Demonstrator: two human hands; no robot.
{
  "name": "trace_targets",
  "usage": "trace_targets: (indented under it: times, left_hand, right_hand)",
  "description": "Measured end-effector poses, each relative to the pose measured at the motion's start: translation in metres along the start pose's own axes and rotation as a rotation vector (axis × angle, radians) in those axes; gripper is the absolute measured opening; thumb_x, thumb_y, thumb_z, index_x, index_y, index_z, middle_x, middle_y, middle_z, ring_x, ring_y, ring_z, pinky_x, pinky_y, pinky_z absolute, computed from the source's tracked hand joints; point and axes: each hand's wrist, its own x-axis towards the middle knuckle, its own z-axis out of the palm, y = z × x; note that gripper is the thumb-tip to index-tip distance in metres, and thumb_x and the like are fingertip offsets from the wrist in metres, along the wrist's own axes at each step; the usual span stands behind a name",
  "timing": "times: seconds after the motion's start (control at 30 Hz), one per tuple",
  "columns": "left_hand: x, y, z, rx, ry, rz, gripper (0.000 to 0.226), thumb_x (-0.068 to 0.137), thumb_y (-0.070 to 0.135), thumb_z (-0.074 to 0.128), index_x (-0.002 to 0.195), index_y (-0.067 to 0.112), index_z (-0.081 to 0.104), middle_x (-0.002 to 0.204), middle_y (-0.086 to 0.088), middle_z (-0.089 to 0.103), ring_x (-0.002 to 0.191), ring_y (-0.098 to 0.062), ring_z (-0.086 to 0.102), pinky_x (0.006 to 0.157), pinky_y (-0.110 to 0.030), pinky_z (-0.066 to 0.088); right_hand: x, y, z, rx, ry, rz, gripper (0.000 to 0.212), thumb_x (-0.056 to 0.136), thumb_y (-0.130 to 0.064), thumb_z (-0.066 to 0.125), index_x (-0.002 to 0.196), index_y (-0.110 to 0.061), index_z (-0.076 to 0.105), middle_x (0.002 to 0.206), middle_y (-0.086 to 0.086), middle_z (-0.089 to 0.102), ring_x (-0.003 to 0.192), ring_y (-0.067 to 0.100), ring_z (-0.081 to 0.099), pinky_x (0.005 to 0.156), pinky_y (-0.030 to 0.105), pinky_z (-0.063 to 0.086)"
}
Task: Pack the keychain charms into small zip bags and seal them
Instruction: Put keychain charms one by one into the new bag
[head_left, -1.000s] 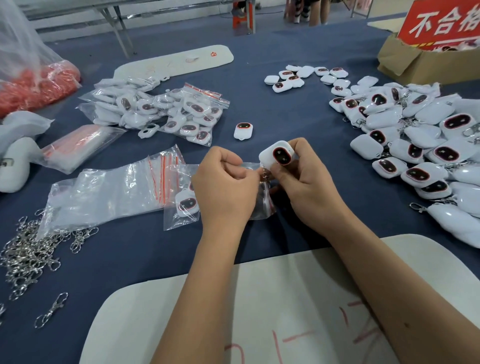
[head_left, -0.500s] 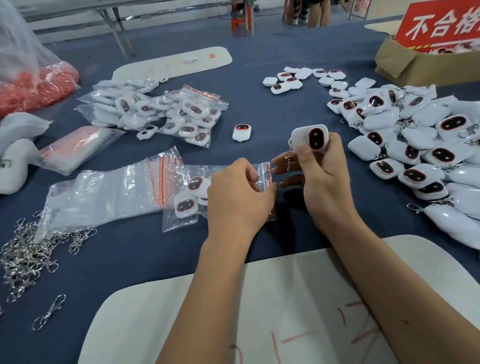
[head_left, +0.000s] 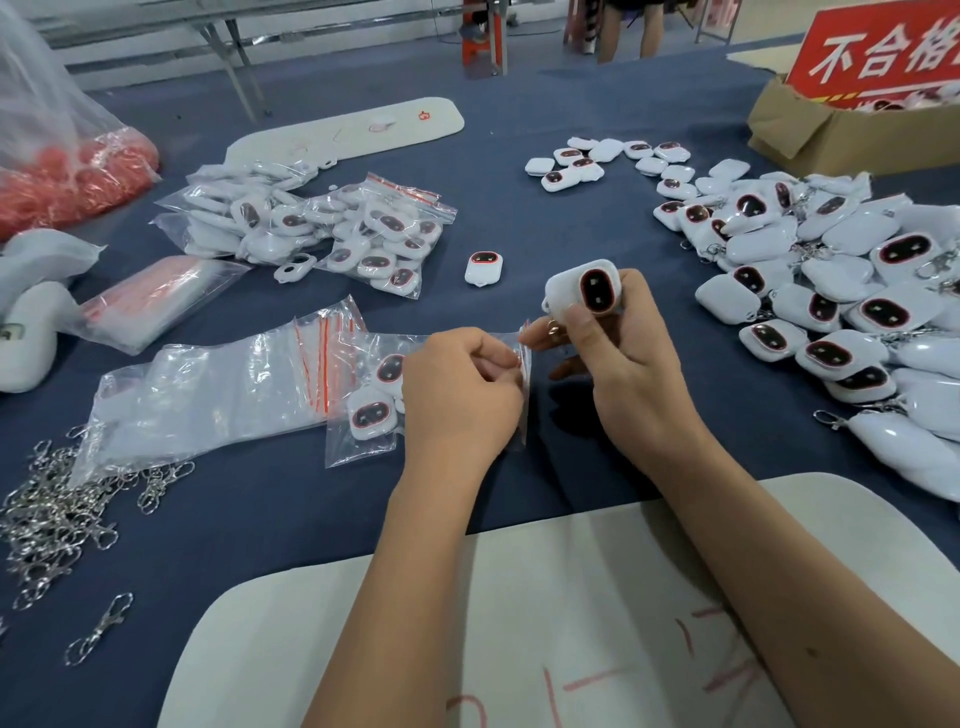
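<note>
The dark blue cloth-covered worktop (head_left: 270, 525) fills the frame. At the right edge lies a big heap of loose white rounded keychain charms with dark oval faces (head_left: 841, 291); at upper left of centre sits a pile of clear zip bags already filled with charms (head_left: 332, 228), and at centre left a flat stack of empty clear zip bags with red seal strips (head_left: 218, 384). A tangle of silver metal clasps (head_left: 52, 514) lies at lower left, and a brown cardboard box (head_left: 831, 135) stands at upper right.

Just left of centre, a small clear zip bag holding charms (head_left: 369, 400) lies flat, its long axis running left to right, its mouth towards the right. The left hand (head_left: 462, 395), fingers curled, pinches the bag's mouth edge. The right hand (head_left: 628, 374) is raised just right of the mouth, thumb and fingers curled around a single white charm with a dark red-rimmed oval face (head_left: 587, 291); the charm stands with its long axis roughly upright, face towards the camera, its metal ring hanging below beside the thumb
</note>
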Motion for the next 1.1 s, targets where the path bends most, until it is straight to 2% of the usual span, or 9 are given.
trace_targets:
  times: [0.1, 0.27, 0.37, 0.53, 0.73, 0.8, 0.87, 0.97, 1.1]
  left_hand:
    - [0.000, -0.001, 0.000, -0.040, 0.013, 0.011, 0.019, 0.084, 0.007, 0.067, 0.076, 0.023, 0.073, 0.066, 0.005, 0.072, 0.065, -0.014, 0.070, 0.069, -0.037, 0.061]
    - [-0.001, 0.002, -0.002, -0.088, 0.185, 0.038, 0.019, 0.078, 0.006, 0.071, 0.076, 0.024, 0.066, 0.061, 0.006, 0.069, 0.062, -0.009, 0.069, 0.069, -0.035, 0.060]
    - [-0.003, 0.009, -0.005, -0.077, 0.324, 0.176, 0.019, 0.075, 0.006, 0.070, 0.074, 0.023, 0.062, 0.056, 0.011, 0.063, 0.057, -0.005, 0.063, 0.061, -0.023, 0.053]
    - [-0.006, 0.013, -0.006, -0.092, 0.433, 0.315, 0.017, 0.077, 0.004, 0.072, 0.080, 0.018, 0.062, 0.062, 0.014, 0.061, 0.058, -0.006, 0.062, 0.057, -0.020, 0.051]
    - [-0.009, 0.016, -0.001, -0.120, 0.395, 0.430, 0.017, 0.078, 0.005, 0.071, 0.080, 0.019, 0.061, 0.064, 0.013, 0.060, 0.059, -0.010, 0.062, 0.054, -0.019, 0.051]
    - [-0.009, 0.016, 0.000, -0.132, 0.401, 0.434, 0.019, 0.078, 0.005, 0.070, 0.080, 0.021, 0.060, 0.063, 0.013, 0.059, 0.058, -0.010, 0.061, 0.054, -0.018, 0.050]
    - [-0.009, 0.016, 0.001, -0.140, 0.391, 0.436, 0.020, 0.078, 0.005, 0.069, 0.081, 0.022, 0.060, 0.064, 0.015, 0.059, 0.058, -0.009, 0.062, 0.054, -0.018, 0.051]
    - [-0.010, 0.016, 0.002, -0.137, 0.374, 0.440, 0.018, 0.078, 0.007, 0.069, 0.082, 0.022, 0.061, 0.067, 0.016, 0.060, 0.061, -0.009, 0.063, 0.056, -0.021, 0.053]
    - [-0.009, 0.015, 0.004, -0.203, 0.364, 0.379, 0.017, 0.081, 0.005, 0.069, 0.081, 0.020, 0.061, 0.067, 0.011, 0.062, 0.060, -0.012, 0.063, 0.055, -0.023, 0.053]
  right_hand:
    - [-0.003, 0.002, 0.002, -0.121, -0.055, -0.042, 0.020, 0.108, -0.030, 0.052, 0.111, -0.011, 0.050, 0.099, 0.003, 0.075, 0.094, 0.023, 0.074, 0.073, 0.052, 0.060]
    - [-0.001, 0.002, 0.000, -0.154, -0.093, -0.034, 0.017, 0.109, -0.027, 0.053, 0.110, -0.011, 0.048, 0.095, -0.003, 0.076, 0.080, 0.019, 0.075, 0.049, 0.033, 0.054]
    - [-0.001, 0.003, 0.000, -0.281, -0.126, -0.060, 0.012, 0.106, -0.022, 0.060, 0.100, -0.016, 0.051, 0.082, -0.010, 0.072, 0.068, 0.010, 0.065, 0.055, 0.028, 0.047]
    - [-0.002, 0.000, 0.003, -0.407, -0.189, -0.100, 0.008, 0.090, -0.007, 0.077, 0.090, -0.011, 0.070, 0.079, 0.000, 0.071, 0.077, 0.022, 0.065, 0.075, 0.043, 0.053]
    - [-0.003, -0.001, 0.003, -0.327, -0.103, -0.028, 0.038, 0.079, -0.004, 0.086, 0.110, -0.012, 0.065, 0.078, -0.005, 0.075, 0.068, 0.012, 0.072, 0.065, 0.027, 0.058]
    - [-0.002, 0.000, 0.002, -0.221, -0.049, 0.014, 0.030, 0.083, 0.000, 0.083, 0.102, -0.008, 0.061, 0.079, 0.000, 0.075, 0.065, 0.016, 0.074, 0.058, 0.031, 0.061]
    - [-0.001, 0.001, 0.000, -0.251, -0.140, -0.053, 0.016, 0.089, 0.008, 0.072, 0.097, -0.005, 0.068, 0.084, 0.003, 0.076, 0.072, 0.018, 0.076, 0.068, 0.032, 0.062]
    - [-0.003, -0.002, 0.004, -0.330, -0.340, -0.114, 0.031, 0.091, 0.017, 0.053, 0.101, -0.004, 0.074, 0.092, 0.001, 0.079, 0.088, 0.016, 0.074, 0.080, 0.026, 0.056]
    - [-0.001, -0.002, 0.003, -0.232, -0.226, -0.052, 0.040, 0.092, 0.015, 0.050, 0.096, -0.016, 0.075, 0.080, -0.004, 0.073, 0.071, 0.013, 0.067, 0.069, 0.025, 0.053]
